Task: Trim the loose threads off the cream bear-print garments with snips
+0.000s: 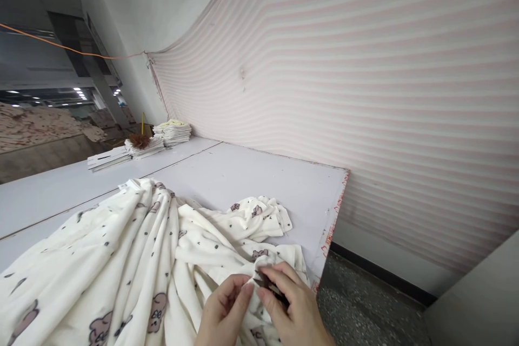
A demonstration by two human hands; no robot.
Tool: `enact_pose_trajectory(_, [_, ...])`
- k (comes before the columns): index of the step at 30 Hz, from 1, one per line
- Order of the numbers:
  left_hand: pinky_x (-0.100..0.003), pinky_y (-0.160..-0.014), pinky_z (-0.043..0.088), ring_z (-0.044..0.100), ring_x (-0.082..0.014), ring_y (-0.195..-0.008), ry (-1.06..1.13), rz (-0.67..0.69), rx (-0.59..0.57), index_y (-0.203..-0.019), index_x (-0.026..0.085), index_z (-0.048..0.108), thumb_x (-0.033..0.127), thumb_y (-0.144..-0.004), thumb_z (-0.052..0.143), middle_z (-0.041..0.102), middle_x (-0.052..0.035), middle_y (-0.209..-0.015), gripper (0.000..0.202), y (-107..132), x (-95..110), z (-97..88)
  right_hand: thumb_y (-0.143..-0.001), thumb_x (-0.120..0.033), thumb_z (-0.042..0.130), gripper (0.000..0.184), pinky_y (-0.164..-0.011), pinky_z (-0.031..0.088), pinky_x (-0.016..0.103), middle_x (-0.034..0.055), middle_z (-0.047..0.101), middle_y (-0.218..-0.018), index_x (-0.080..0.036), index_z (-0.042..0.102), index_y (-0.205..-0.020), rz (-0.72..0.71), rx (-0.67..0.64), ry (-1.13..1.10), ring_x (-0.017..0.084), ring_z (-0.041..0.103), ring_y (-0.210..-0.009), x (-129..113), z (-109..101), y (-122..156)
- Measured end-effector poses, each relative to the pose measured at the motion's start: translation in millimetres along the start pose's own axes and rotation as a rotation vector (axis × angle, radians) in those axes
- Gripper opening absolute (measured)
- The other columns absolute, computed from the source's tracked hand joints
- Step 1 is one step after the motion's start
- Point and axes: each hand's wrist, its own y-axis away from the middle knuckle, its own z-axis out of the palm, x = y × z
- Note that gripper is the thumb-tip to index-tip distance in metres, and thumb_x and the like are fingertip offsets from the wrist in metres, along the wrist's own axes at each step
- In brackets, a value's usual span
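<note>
A soft white cloth (121, 248) printed with brownish bears and small dark marks lies in loose folds over the near part of the table. My left hand (227, 308) is closed, pinching a bit of the cloth's edge between thumb and fingers. Close beside it, my right hand (290, 303) is wrapped around small dark thread snips (263, 281). Their tips point left, at the pinched edge; whether the blades touch it I cannot tell. Most of the snips is hidden by my right fingers. A sleeve-like part (263, 216) of the cloth stretches toward the right.
The pale table (275, 167) ends at a right edge with red-patterned trim. Stacks of folded white cloth (174, 132) and a brown tuft (139, 141) stand at the far left. A pink-striped sheet (365, 92) hangs along the right. Below is speckled floor (365, 303).
</note>
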Motion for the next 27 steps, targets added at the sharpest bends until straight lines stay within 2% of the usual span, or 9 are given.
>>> enact_pose_trajectory(4, [-0.022,-0.067,0.044,0.057,-0.016,-0.07,0.024,-0.002,-0.004,-0.079,0.017,0.071,0.05,-0.071,0.074,0.068,-0.0005,-0.07,0.034,-1.4,0.7,0.1,-0.089,-0.024,0.054,0.019,-0.07,0.053,0.024,0.0034,0.067,-0.091,-0.024,0.068,-0.102,-0.012,0.003,0.025,0.018,0.067,-0.082,1.4,1.3,0.6])
enact_pose_trajectory(7, [-0.022,-0.067,0.043,0.056,-0.0152,-0.07,0.045,-0.006,-0.032,-0.078,0.017,0.07,0.049,-0.074,0.072,0.067,-0.0003,-0.07,0.033,-3.8,-0.1,-1.5,-0.084,-0.021,0.059,0.024,-0.077,0.053,0.026,0.0058,0.064,-0.1,-0.023,0.062,-0.108,-0.053,0.044,0.017,0.02,0.065,-0.092,4.0,2.4,1.2])
enact_pose_trajectory(10, [-0.023,-0.069,0.043,0.056,-0.0159,-0.073,0.006,0.021,-0.099,-0.079,0.016,0.068,0.051,-0.077,0.068,0.066,-0.0016,-0.074,0.034,-4.8,-1.6,-5.9,-0.083,-0.017,0.06,0.019,-0.078,0.051,0.025,0.005,0.064,-0.1,-0.022,0.062,-0.101,-0.056,-0.032,-0.041,0.019,0.064,-0.091,5.5,4.2,-2.6])
enact_pose_trajectory(12, [-0.022,-0.064,0.041,0.053,-0.0142,-0.068,-0.069,0.042,-0.129,-0.085,0.017,0.066,0.051,-0.077,0.067,0.063,0.0,-0.07,0.035,-3.9,-2.6,-9.8,-0.087,-0.018,0.056,0.007,-0.072,0.05,0.023,0.0014,0.065,-0.085,-0.021,0.062,-0.086,-0.005,-0.105,-0.101,0.016,0.064,-0.08,6.1,4.9,-6.5])
enact_pose_trajectory(15, [-0.02,-0.055,0.036,0.047,-0.0123,-0.056,-0.311,0.106,-0.11,-0.099,0.021,0.064,0.047,-0.079,0.066,0.056,0.0041,-0.061,0.033,-0.6,-1.2,-12.9,-0.093,-0.026,0.05,0.021,-0.064,0.047,0.022,-0.0011,0.062,-0.072,-0.02,0.059,-0.075,0.075,-0.175,-0.108,0.015,0.061,-0.07,7.2,5.1,-8.2])
enact_pose_trajectory(18, [-0.022,-0.056,0.039,0.055,-0.0156,-0.06,-0.556,0.177,-0.105,-0.092,0.022,0.069,0.042,-0.085,0.057,0.066,0.0,-0.068,0.024,2.7,4.3,-10.2,-0.096,-0.031,0.045,0.027,-0.063,0.046,0.022,-0.0001,0.064,-0.071,-0.02,0.057,-0.075,0.121,-0.19,-0.031,0.016,0.062,-0.07,8.8,4.5,-3.0])
enact_pose_trajectory(22, [-0.022,-0.064,0.043,0.062,-0.0186,-0.071,-0.659,0.222,-0.167,-0.081,0.02,0.067,0.038,-0.09,0.047,0.07,-0.0033,-0.078,0.029,4.6,10.2,-5.0,-0.092,-0.019,0.044,0.017,-0.063,0.046,0.027,0.0033,0.066,-0.078,-0.02,0.058,-0.082,-0.039,-0.203,0.263,0.02,0.064,-0.07,12.3,1.1,6.7])
enact_pose_trajectory(25, [-0.022,-0.062,0.041,0.059,-0.0184,-0.071,-0.712,0.196,-0.202,-0.082,0.019,0.066,0.039,-0.09,0.045,0.068,-0.0034,-0.077,0.03,4.4,10.2,-4.9,-0.086,-0.012,0.044,0.017,-0.063,0.045,0.028,0.004,0.064,-0.081,-0.021,0.058,-0.089,-0.17,-0.123,0.351,0.021,0.063,-0.07,15.1,-3.1,9.6])
enact_pose_trajectory(27, [-0.022,-0.058,0.039,0.056,-0.0175,-0.067,-0.705,0.133,-0.23,-0.08,0.018,0.065,0.043,-0.09,0.045,0.064,-0.0025,-0.071,0.033,3.8,9.9,-5.8,-0.09,-0.017,0.044,0.012,-0.061,0.046,0.025,0.002,0.061,-0.076,-0.021,0.055,-0.086,-0.093,-0.044,0.205,0.018,0.062,-0.068,15.2,-5.9,9.3])
